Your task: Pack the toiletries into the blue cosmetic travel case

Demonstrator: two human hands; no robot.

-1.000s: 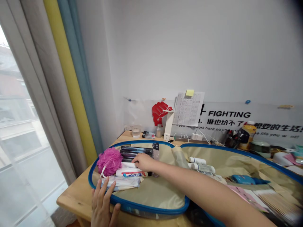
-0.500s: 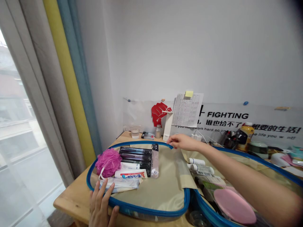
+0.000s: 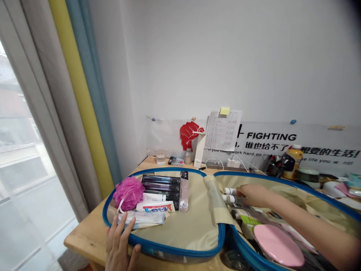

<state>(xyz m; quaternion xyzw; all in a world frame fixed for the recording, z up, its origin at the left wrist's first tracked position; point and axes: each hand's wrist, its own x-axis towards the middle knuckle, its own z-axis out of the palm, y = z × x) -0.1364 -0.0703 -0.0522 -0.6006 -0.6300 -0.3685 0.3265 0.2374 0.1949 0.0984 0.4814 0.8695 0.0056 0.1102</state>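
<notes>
My left hand (image 3: 122, 242) lies with spread fingers over the blue-zippered rim (image 3: 169, 250) of an open case's left half, by a soft white-and-blue packet (image 3: 145, 219). In that half also sit a pink bath puff (image 3: 129, 192), a toothpaste tube (image 3: 155, 207) and a blister pack of dark toothbrushes (image 3: 162, 187). My right hand (image 3: 252, 194) reaches down into the right half, over small white-capped bottles (image 3: 229, 198). Its fingers are bent together over the bottle bodies; what they hold, if anything, is hidden. A pink oval dish (image 3: 279, 244) lies nearer to me.
The case rests on a wooden desk (image 3: 84, 235). Behind it stand a clear cup (image 3: 161, 157), a glass jar (image 3: 188, 156), a white lamp (image 3: 199, 150), a power strip (image 3: 217, 166) and a yellow bottle (image 3: 293, 162). Curtains (image 3: 81, 94) hang left.
My right hand has moved from the left half's far rim, rightward and down to the bottles in the right half. My left hand has stayed in place.
</notes>
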